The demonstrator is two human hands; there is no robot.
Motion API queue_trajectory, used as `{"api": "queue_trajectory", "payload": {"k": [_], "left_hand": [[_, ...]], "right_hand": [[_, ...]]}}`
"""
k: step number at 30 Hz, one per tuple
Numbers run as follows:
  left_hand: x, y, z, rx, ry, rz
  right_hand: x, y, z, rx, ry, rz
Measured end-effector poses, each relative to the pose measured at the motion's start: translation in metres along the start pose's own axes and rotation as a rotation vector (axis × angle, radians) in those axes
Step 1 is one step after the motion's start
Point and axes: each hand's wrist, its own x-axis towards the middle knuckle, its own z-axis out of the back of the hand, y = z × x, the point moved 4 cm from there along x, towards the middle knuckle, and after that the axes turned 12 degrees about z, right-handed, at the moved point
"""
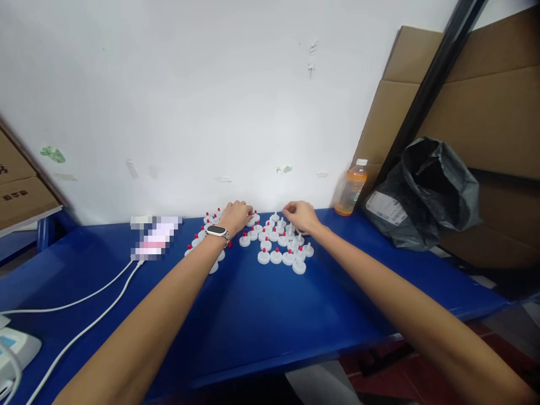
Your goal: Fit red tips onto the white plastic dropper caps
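Near the wall, my left hand (236, 216) reaches among white round caps with red tips (264, 256). Its fingers are curled, and whatever they grip is hidden behind the hand. To the right, my right hand (301, 216) is closed in a pinch beside a white nozzle cap (275, 216); anything between its fingertips is too small to make out. Several white caps without red tips (299, 266) stand in the right part of the middle cluster. More red-tipped caps (197, 241) lie left of my left wrist, partly covered by my forearm.
All this stands on a blue table (253, 315) against a white wall. A phone-like blurred device (156, 239) with white cables (97, 320) lies left. On the right are an orange drink bottle (351, 188), a dark plastic bag (422, 197) and cardboard (498, 107).
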Motion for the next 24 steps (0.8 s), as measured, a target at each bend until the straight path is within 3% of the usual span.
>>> {"api": "queue_trajectory", "payload": {"k": [4, 8, 13, 16, 18, 21, 24], "left_hand": [[-0.001, 0.001, 0.004, -0.023, -0.046, 0.053], [-0.015, -0.002, 0.022, -0.173, -0.106, 0.097], [-0.043, -0.002, 0.04, -0.342, -0.131, 0.072], [-0.066, 0.003, 0.046, -0.461, -0.215, 0.026], [-0.081, 0.006, 0.048, -0.518, -0.237, -0.011], [-0.098, 0.013, 0.045, -0.55, -0.178, -0.036], [-0.109, 0.029, 0.04, -0.549, -0.113, 0.0]], "right_hand": [[0.017, 0.007, -0.015, -0.064, 0.081, -0.013], [0.032, 0.009, -0.028, -0.077, 0.134, -0.032], [0.026, 0.021, -0.016, -0.018, 0.053, -0.019], [0.004, 0.048, 0.002, 0.218, -0.11, 0.088], [-0.014, 0.074, 0.007, 0.444, -0.137, 0.187], [-0.032, 0.112, -0.001, 0.703, -0.036, 0.284], [-0.031, 0.135, -0.017, 0.748, 0.055, 0.341]]}}
